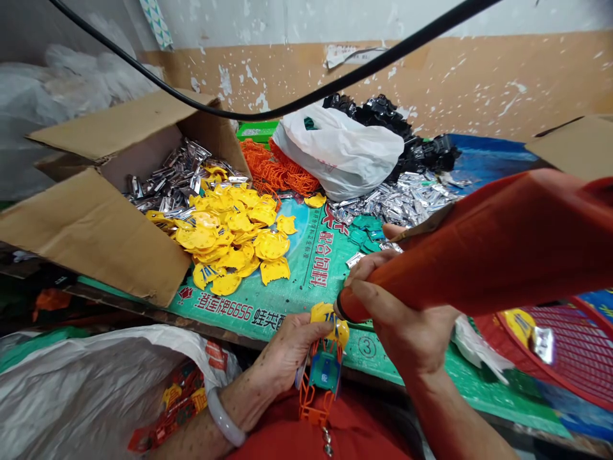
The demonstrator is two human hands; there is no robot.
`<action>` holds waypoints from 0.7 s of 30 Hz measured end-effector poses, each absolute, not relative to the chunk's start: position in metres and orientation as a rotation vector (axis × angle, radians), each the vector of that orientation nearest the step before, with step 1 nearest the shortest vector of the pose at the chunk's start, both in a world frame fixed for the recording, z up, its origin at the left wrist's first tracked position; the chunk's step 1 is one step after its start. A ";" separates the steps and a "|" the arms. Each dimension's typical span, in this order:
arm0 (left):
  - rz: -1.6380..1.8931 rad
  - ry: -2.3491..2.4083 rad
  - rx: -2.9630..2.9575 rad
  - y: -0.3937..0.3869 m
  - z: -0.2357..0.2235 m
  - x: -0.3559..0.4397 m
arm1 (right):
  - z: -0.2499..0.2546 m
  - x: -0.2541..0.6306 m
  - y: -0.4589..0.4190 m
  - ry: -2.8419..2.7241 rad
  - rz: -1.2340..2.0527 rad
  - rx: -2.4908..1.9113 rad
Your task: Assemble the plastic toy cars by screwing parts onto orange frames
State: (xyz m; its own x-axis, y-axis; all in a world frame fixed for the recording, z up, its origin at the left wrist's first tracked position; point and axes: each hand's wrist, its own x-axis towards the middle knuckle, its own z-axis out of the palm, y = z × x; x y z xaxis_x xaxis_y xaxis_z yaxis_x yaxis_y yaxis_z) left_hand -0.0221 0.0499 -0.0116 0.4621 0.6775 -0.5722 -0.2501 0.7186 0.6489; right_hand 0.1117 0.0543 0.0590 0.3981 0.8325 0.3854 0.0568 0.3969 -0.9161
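My left hand [287, 354] is closed on a small toy assembly [324, 370]: a yellow top piece, a blue-green middle and an orange frame hanging below it. My right hand [402, 319] is wrapped round the narrow end of a big orange cone-shaped tool [479, 249], whose black-rimmed tip touches the yellow piece. A pale bangle [223, 418] sits on my left wrist. The heap of loose yellow pieces [230, 233] lies farther out to the left, spilling from an open cardboard box.
The open cardboard box [96, 223] also holds silver parts [167, 179]. Behind are orange frames [275, 169], a white plastic bag [340, 150], black parts [412, 137], silver parts [407, 198] and green pieces [364, 230]. A red basket [565, 345] stands right. A black cable [268, 112] crosses overhead.
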 end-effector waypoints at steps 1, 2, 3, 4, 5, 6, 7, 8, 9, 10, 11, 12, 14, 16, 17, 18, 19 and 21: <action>0.605 0.928 0.522 0.050 -0.012 -0.022 | 0.058 0.112 0.054 -1.059 0.638 -1.049; 0.610 0.929 0.517 0.050 -0.013 -0.022 | 0.058 0.112 0.054 -1.066 0.647 -1.045; 0.615 0.929 0.511 0.049 -0.013 -0.022 | 0.057 0.113 0.053 -1.073 0.659 -1.044; 0.620 0.927 0.505 0.049 -0.014 -0.022 | 0.056 0.113 0.053 -1.080 0.671 -1.042; 0.625 0.925 0.499 0.049 -0.014 -0.022 | 0.055 0.113 0.053 -1.085 0.681 -1.040; 0.629 0.924 0.498 0.049 -0.014 -0.022 | 0.054 0.114 0.053 -1.090 0.689 -1.036; 0.632 0.923 0.503 0.049 -0.015 -0.022 | 0.053 0.115 0.053 -1.095 0.694 -1.030; 0.633 0.922 0.512 0.049 -0.015 -0.022 | 0.052 0.115 0.054 -1.101 0.699 -1.024; 0.634 0.925 0.525 0.048 -0.015 -0.022 | 0.051 0.116 0.054 -1.106 0.703 -1.017; 0.637 0.930 0.538 0.048 -0.016 -0.022 | 0.049 0.116 0.054 -1.110 0.707 -1.008; 0.639 0.938 0.550 0.048 -0.016 -0.022 | 0.048 0.116 0.055 -1.114 0.714 -0.999; 0.640 0.942 0.561 0.048 -0.016 -0.022 | 0.047 0.116 0.055 -1.115 0.721 -0.990; 0.638 0.939 0.580 0.048 -0.016 -0.022 | 0.046 0.116 0.054 -1.108 0.733 -0.973; 0.638 0.928 0.590 0.048 -0.016 -0.023 | 0.048 0.116 0.052 -1.090 0.754 -0.947; 0.640 0.923 0.590 0.048 -0.016 -0.023 | 0.050 0.117 0.050 -1.077 0.770 -0.929; 0.640 0.921 0.591 0.048 -0.016 -0.024 | 0.053 0.118 0.049 -1.062 0.787 -0.912; 0.639 0.921 0.590 0.049 -0.016 -0.024 | 0.057 0.120 0.047 -1.047 0.802 -0.897; 0.629 0.918 0.586 0.050 -0.016 -0.024 | 0.064 0.127 0.045 -1.001 0.796 -0.899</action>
State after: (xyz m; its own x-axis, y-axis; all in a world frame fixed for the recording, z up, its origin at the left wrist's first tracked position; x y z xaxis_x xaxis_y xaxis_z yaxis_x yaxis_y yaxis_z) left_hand -0.0244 0.0501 -0.0159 0.4583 0.7112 -0.5331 -0.2405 0.6766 0.6960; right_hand 0.1271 0.0445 0.0644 0.3353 0.8747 0.3500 -0.1438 0.4146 -0.8986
